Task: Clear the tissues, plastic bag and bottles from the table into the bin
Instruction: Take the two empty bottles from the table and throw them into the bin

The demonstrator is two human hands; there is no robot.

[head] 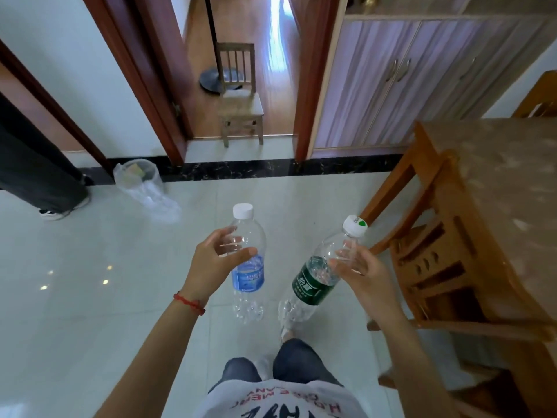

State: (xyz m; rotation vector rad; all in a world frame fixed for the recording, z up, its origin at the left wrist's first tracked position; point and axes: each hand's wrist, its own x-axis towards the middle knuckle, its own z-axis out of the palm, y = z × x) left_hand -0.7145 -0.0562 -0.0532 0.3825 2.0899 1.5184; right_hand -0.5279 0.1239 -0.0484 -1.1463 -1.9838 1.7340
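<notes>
I looked down at a pale tiled floor (90, 297); the wooden table (506, 206) stood at 3 o'clock, with a wooden chair (437, 267) pushed in close against it; a small wooden chair (241, 107) stood in the doorway at 12 o'clock; at 10 o'clock a person's dark trouser leg (36, 164) and shoe showed near the wall; the bin (141, 176), lined with a clear plastic bag, sat on the floor by the wall at 11 o'clock, well apart from my hands; my left hand (214, 260) was curled round the blue-label bottle (248, 263), which stood nearly upright with its white cap on top; my right hand (358, 270) was gripping the green-label bottle (319, 273), which leaned with its cap toward 1 o'clock; the two bottles were near each other but not touching; a red string (190, 303) was tied round my left wrist.
</notes>
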